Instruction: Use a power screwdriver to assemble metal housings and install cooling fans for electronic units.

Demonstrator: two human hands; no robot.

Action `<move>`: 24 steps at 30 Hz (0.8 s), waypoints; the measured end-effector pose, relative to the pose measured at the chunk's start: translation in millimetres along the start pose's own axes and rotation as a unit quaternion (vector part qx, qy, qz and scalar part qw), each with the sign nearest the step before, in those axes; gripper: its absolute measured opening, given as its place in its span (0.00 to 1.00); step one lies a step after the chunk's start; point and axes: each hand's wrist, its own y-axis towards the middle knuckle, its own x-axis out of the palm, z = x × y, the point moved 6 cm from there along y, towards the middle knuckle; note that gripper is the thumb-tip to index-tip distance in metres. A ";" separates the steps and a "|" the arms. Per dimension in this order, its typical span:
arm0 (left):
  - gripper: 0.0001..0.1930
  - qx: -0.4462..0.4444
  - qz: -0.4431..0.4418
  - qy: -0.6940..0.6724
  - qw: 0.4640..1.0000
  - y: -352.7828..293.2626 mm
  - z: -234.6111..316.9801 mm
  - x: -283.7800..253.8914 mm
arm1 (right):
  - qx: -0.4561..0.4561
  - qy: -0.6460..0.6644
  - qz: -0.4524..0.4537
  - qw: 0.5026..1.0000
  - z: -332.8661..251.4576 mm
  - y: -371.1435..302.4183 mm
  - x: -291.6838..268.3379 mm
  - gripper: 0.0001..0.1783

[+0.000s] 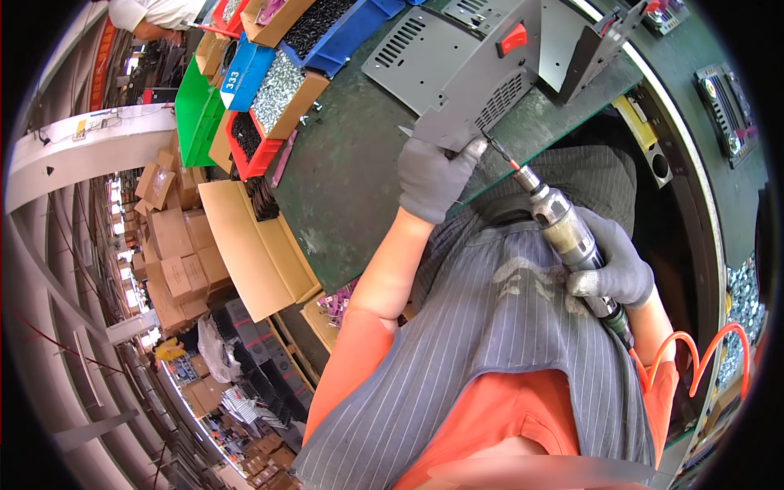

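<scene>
A grey sheet-metal housing [465,102] with vent slots and a red rocker switch [513,39] stands on the green bench top. My left hand [437,175], in a grey glove, is closed at its near lower corner, thumb by the edge; whether a screw is pinched there is hidden. My right hand [616,265], also gloved, wraps round a pneumatic screwdriver [563,227]. Its thin bit [500,152] points at the panel beside my left thumb. An orange coiled air hose [694,359] runs by the tool's rear end.
Left of the housing stand a blue bin [339,41] of black screws, a box of silver screws [282,90], a red bin [265,155] and a green bin [192,114]. A dark bracket [588,61] rises at the right. An open carton [245,245] sits beside the bench; another person's hand [159,33] shows far left.
</scene>
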 end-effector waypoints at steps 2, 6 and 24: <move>0.12 0.013 -0.008 0.023 1.000 2.4 -1.3 -1.7 | -0.013 -0.003 0.000 1.000 -5.6 2.1 2.0 0.50; 0.11 0.055 -0.040 0.069 0.995 7.1 5.3 -2.0 | -0.008 -0.016 -0.012 1.000 -13.8 6.7 3.5 0.47; 0.08 -0.021 -0.145 -0.149 0.978 9.7 -7.3 -8.8 | 0.013 0.026 -0.029 0.999 -37.3 17.4 10.8 0.42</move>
